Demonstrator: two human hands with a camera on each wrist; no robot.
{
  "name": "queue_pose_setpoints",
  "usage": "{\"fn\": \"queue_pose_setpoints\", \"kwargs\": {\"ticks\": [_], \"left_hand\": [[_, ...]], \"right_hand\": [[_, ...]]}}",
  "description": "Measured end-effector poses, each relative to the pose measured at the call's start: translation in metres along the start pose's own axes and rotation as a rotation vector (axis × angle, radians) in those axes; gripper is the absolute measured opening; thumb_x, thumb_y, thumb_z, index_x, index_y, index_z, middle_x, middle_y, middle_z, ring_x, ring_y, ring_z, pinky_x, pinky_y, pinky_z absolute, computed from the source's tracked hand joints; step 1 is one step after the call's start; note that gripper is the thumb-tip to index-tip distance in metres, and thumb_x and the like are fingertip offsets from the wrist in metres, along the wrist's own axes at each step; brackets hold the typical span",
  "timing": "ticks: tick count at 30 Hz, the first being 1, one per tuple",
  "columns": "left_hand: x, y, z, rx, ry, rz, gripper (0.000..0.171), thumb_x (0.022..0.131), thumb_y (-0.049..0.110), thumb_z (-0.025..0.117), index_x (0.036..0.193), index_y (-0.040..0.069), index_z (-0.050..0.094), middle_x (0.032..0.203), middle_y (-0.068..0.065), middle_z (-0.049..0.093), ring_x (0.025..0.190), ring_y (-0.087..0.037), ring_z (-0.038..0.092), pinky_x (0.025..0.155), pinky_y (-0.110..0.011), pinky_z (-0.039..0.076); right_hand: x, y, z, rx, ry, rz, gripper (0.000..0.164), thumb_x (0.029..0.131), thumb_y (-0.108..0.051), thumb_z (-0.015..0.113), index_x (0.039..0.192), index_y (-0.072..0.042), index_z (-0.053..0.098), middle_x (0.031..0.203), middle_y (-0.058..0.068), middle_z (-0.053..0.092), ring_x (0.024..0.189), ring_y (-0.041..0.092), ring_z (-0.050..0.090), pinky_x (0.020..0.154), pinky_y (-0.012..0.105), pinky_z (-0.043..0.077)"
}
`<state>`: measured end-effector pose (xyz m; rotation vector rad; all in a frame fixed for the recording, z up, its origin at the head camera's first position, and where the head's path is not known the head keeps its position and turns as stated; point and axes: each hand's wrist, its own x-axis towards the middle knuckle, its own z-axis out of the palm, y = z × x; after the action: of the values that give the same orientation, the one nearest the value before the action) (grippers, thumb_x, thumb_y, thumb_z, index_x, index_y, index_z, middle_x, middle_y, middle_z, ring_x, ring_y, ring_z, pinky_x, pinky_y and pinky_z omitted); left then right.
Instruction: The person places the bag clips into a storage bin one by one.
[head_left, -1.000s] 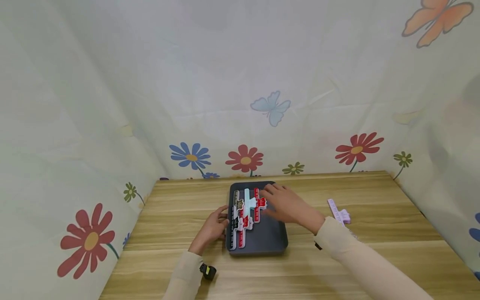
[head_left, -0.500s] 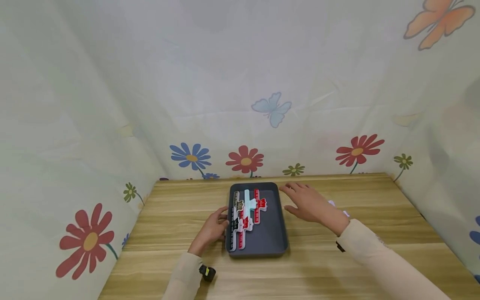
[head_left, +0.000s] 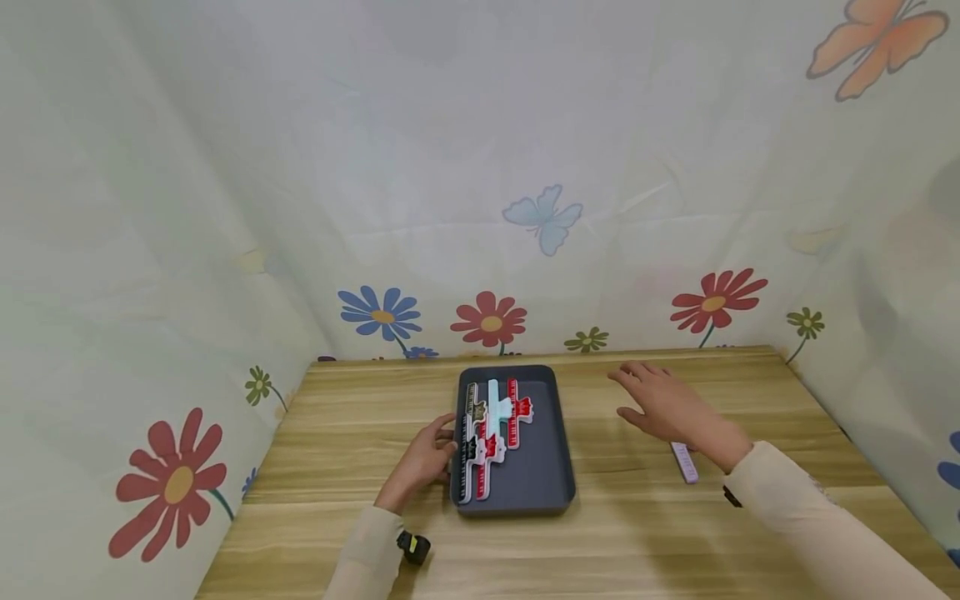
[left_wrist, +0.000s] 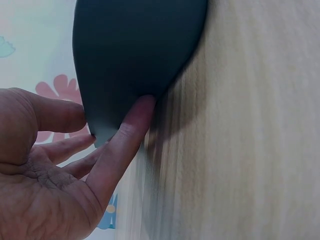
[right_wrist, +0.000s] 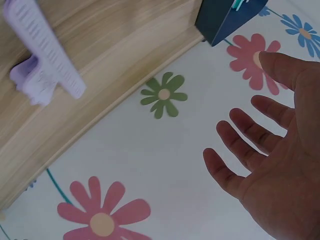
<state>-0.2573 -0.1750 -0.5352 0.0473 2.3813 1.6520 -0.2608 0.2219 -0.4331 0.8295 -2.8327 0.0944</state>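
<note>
The left hand touches the left wall of a dark grey tray, its fingers fairly straight; the left wrist view shows fingertips against the outer wall. In the tray lie several long ruler clips: a black one, a dark gold one, a pale blue one and two red ones, the front red clip and the back red clip. My right hand hovers right of the tray, fingers loose, holding nothing. Partly hidden below it is a lilac ruler clip, whole handle visible in the right wrist view.
The wooden table reaches back to a pale cloth backdrop printed with flowers and butterflies. A small black wrist device sits at the left sleeve.
My right hand has moved right from over the back red clip, out of the tray, to above the lilac clip. The left hand and tray stay in place.
</note>
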Motion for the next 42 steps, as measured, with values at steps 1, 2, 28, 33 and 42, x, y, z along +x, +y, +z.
{"fn": "queue_pose_setpoints", "kwargs": {"ticks": [1,2,28,33,42], "left_hand": [[0.0,0.0,0.0,-0.001,0.0,0.002,0.056,0.098,0.001,0.046,0.152,0.01,0.033,0.138,-0.03,0.05,0.106,-0.033,0.064,0.058,-0.038,0.061],[0.0,0.0,-0.001,-0.001,0.0,0.006,0.056,0.098,0.0,0.046,0.152,0.01,0.033,0.137,-0.03,0.05,0.106,-0.034,0.064,0.058,-0.038,0.061],[0.0,0.002,0.002,0.006,0.004,0.021,0.057,0.097,0.0,0.047,0.152,0.007,0.033,0.136,-0.032,0.05,0.108,-0.038,0.063,0.058,-0.039,0.061],[0.0,0.001,0.001,0.013,-0.003,0.025,0.056,0.097,0.001,0.047,0.151,0.007,0.033,0.136,-0.033,0.05,0.108,-0.037,0.063,0.058,-0.039,0.061],[-0.003,0.004,0.001,0.011,0.009,0.01,0.056,0.098,0.0,0.047,0.151,0.007,0.034,0.136,-0.032,0.05,0.107,-0.037,0.064,0.057,-0.039,0.061]], "right_hand": [[-0.002,0.002,-0.001,-0.004,-0.001,0.004,0.058,0.089,-0.03,0.072,0.137,-0.005,0.052,0.132,0.017,0.055,0.121,0.037,0.054,0.097,0.058,0.048],[-0.004,0.005,-0.002,-0.004,-0.004,0.01,0.058,0.089,-0.03,0.072,0.137,-0.005,0.052,0.132,0.017,0.055,0.121,0.037,0.054,0.097,0.058,0.048],[-0.053,0.055,0.013,-0.032,-0.087,0.147,0.055,0.085,-0.025,0.075,0.131,-0.002,0.056,0.125,0.021,0.059,0.116,0.044,0.055,0.088,0.066,0.048],[-0.058,0.062,0.023,-0.05,-0.162,0.182,0.059,0.081,-0.024,0.078,0.131,-0.002,0.056,0.127,0.022,0.058,0.118,0.045,0.054,0.089,0.067,0.047],[-0.064,0.069,0.04,-0.037,-0.211,0.178,0.059,0.078,-0.024,0.079,0.127,0.001,0.059,0.123,0.022,0.059,0.115,0.046,0.055,0.088,0.067,0.048]]}}
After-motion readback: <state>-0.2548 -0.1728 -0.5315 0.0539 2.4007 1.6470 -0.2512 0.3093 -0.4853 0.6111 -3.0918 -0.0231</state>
